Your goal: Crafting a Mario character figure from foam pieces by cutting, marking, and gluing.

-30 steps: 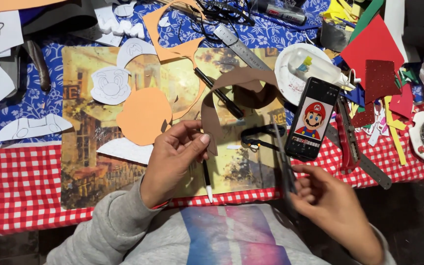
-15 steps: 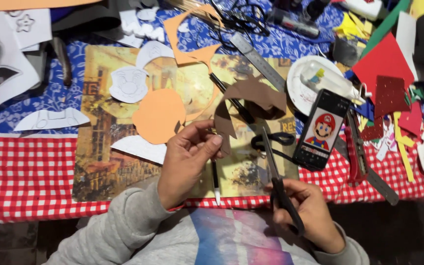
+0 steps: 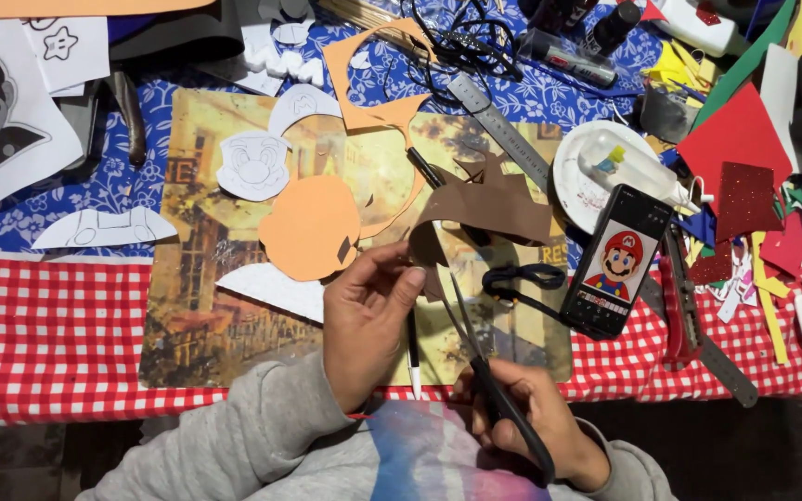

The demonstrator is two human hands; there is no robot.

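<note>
Both grips are closed on something: the left hand [image 3: 364, 320] pinches the lower edge of a brown foam cutout [image 3: 485, 215] between thumb and fingertips, holding it just above the bench [image 3: 48, 325], while the right hand [image 3: 536, 422] grasps the black handles of a pair of scissors [image 3: 480, 357]. The scissor blades stand parted and point up toward the bottom of the brown piece, just beside the left thumb. Under the hands lies a printed placemat [image 3: 206, 306] with a street scene, and on it rest an orange foam head shape [image 3: 308, 227], a white paper face template [image 3: 252, 165] and a white paper strip [image 3: 271, 289]. A black-and-white pen [image 3: 413, 348] lies on the mat between the two hands. To the right of the brown piece a smartphone [image 3: 616, 260] leans, showing a cartoon figure with a red cap, and near it sit a white paper plate [image 3: 573, 176] with a glue bottle [image 3: 633, 167], a metal ruler [image 3: 498, 130] and red foam sheets [image 3: 735, 139].
</note>
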